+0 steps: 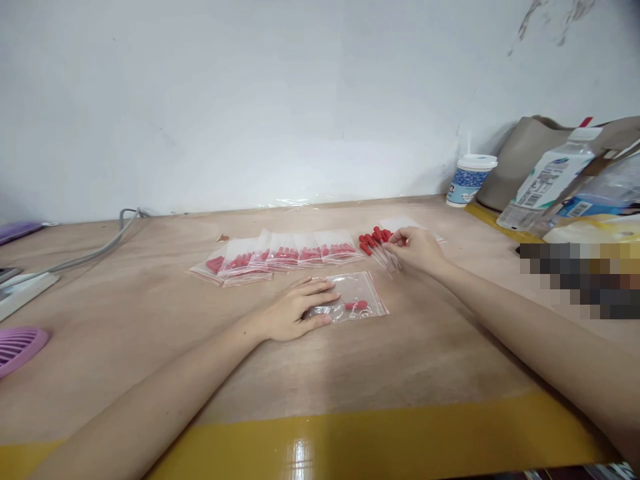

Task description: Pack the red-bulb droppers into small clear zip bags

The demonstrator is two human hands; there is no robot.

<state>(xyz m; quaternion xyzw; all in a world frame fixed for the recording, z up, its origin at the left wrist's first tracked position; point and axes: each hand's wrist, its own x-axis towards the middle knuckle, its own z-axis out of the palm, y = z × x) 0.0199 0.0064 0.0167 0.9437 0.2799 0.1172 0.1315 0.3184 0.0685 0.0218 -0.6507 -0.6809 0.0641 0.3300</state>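
Observation:
My left hand [295,310] lies flat with spread fingers on a clear zip bag [355,287], holding it against the table. Inside that bag is one dropper [356,305] with a red rubber bulb; its other end runs under my fingers. Farther right, my right hand [417,248] pinches at a dropper at the edge of a loose pile of red-bulbed droppers [374,241] with clear tubes. The pinched one is mostly hidden by my fingers. Beyond my left hand, several filled zip bags [285,248] of red-bulbed pieces overlap in a row.
Behind my right hand lies another clear bag [400,223], partly covered. A lidded paper cup [467,181], a plastic bottle [550,180] and a grey-brown bag [520,150] crowd the right. On the left are a cable [107,245] and a purple slatted object [20,348].

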